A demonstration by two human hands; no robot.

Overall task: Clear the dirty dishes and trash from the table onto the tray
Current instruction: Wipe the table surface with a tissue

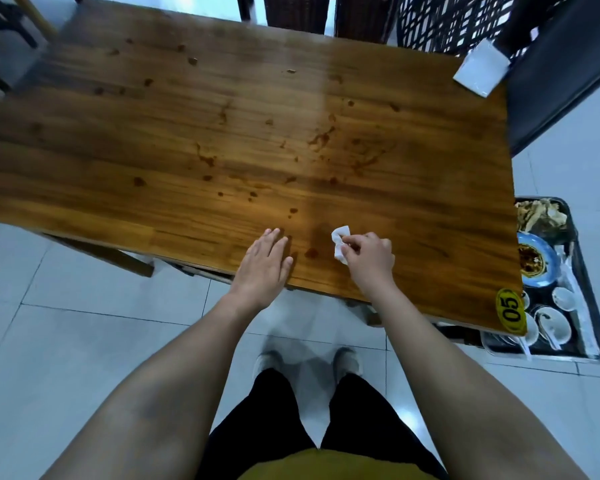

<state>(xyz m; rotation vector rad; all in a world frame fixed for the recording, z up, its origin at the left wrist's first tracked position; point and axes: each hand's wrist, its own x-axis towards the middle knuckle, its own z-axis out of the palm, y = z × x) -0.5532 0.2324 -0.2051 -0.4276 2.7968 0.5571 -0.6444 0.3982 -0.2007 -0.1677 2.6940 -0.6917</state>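
One crumpled napkin [340, 244] pinched by right hand [369, 259].

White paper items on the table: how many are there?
2. A crumpled tissue lies near the front edge, pinched by the right hand. A flat white packet sits at the far right corner. None seems hidden.

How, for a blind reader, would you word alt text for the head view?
The right hand pinches a white napkin on a stained wooden table, the left hand flat beside it. A tray of dirty dishes sits below the table's right end.
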